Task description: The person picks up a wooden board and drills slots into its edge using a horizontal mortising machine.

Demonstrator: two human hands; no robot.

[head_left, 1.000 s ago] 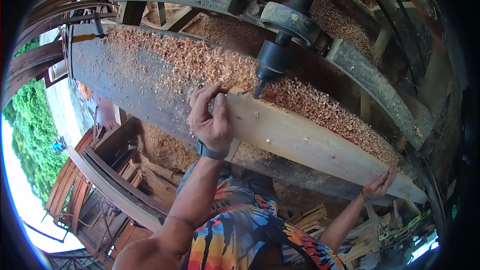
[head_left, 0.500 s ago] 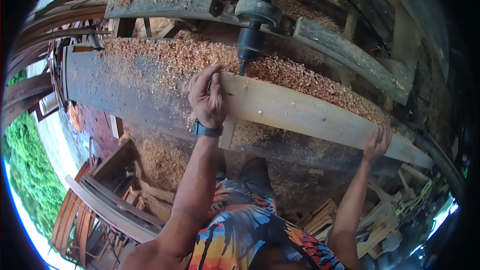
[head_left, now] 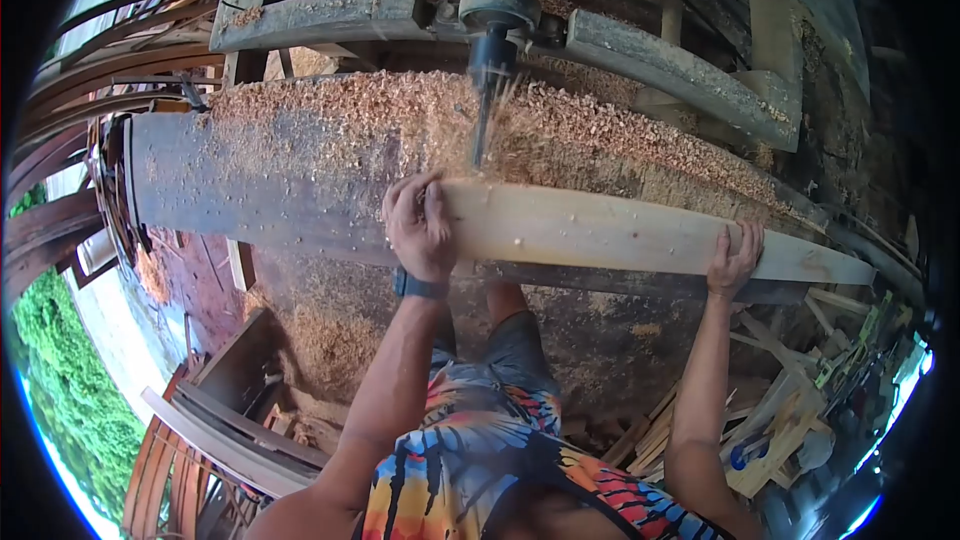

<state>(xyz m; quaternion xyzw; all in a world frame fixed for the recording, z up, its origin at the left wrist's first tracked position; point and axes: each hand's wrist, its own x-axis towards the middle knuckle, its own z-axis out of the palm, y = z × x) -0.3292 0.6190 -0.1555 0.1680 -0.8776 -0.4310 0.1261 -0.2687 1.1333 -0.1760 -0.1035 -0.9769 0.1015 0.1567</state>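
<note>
A long pale wooden board (head_left: 590,225) lies across the dark worktable (head_left: 240,180), slanting slightly down to the right. My left hand (head_left: 420,225) is closed around its left end, with the thumb on top. Further along, my right hand (head_left: 736,258) grips the board towards its right end, fingers over the far edge. Just beyond the far edge, near my left hand, a vertical drill-like bit (head_left: 481,130) hangs from a dark spindle (head_left: 492,55). Wood chips blur around this bit. The undersides of both hands are hidden.
Wood shavings (head_left: 350,105) are heaped along the table's far side. A wooden frame rail (head_left: 680,70) runs behind the spindle. Curved wooden strips (head_left: 130,50) are stacked at the left, and scrap wood (head_left: 770,430) lies at lower right.
The board's left end has shifted towards me, away from the bit, while its right end has swung slightly away. Both hands stay on it. Chips now fly around the bit.
</note>
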